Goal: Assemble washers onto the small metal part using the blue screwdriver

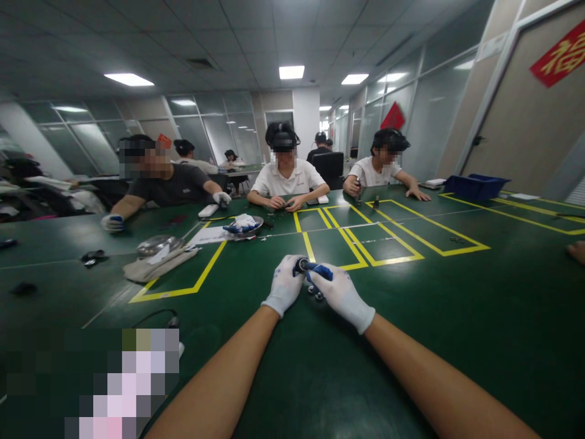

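A: Where's the piece?

B: Small dark round part (pixel 300 265), between the wearer's hands, over the green counter (pixel 457 341). Left grip (pixel 284 283), white-gloved, clamped on it. Right grip (pixel 346 296) right beside it, fingers bent; can't tell whether they close on anything.

A: Handling?

B: Probably light and stiff, perhaps slippery in gloves. Best taken by its outer side, round face left free. Fragility unclear.

A: Around it?

B: Small shiny parts (pixel 315 292) just below the right grip, held or lying, can't tell; likeliest obstruction. Farther out: yellow tape (pixel 397 261), metal pan (pixel 159 246) leftward, blue bin (pixel 475 187) far right.
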A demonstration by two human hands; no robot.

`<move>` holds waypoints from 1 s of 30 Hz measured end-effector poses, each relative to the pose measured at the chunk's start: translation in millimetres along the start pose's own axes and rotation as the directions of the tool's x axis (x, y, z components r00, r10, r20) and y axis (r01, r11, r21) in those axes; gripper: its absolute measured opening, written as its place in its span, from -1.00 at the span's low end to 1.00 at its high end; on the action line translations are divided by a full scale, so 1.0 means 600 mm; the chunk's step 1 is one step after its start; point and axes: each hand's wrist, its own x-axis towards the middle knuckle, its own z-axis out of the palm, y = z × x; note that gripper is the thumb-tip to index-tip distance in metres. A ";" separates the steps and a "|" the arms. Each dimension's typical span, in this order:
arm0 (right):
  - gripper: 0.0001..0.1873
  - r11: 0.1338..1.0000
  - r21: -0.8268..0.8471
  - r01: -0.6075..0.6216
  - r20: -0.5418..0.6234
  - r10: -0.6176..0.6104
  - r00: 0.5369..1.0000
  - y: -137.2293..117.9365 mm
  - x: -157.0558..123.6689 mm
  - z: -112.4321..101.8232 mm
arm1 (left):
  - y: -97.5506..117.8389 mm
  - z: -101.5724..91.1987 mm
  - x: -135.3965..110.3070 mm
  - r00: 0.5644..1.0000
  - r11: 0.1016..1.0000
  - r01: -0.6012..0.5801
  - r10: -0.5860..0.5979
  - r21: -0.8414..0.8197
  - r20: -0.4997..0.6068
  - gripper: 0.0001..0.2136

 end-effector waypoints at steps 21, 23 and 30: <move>-0.87 0.865 -0.383 0.325 0.090 -0.315 0.945 0.008 -0.007 0.023 | -0.004 0.003 -0.002 1.000 0.999 -0.012 0.012 -0.034 0.022 -0.68; -0.86 0.914 -0.277 0.297 0.075 -0.288 0.955 0.002 -0.006 0.019 | -0.005 0.004 -0.002 1.000 0.999 -0.002 0.002 -0.036 0.014 -0.68; -0.84 0.925 -0.305 0.225 -0.143 -0.278 0.950 0.016 0.009 0.000 | -0.003 0.003 -0.005 0.999 0.999 -0.052 0.052 -0.009 0.013 -0.71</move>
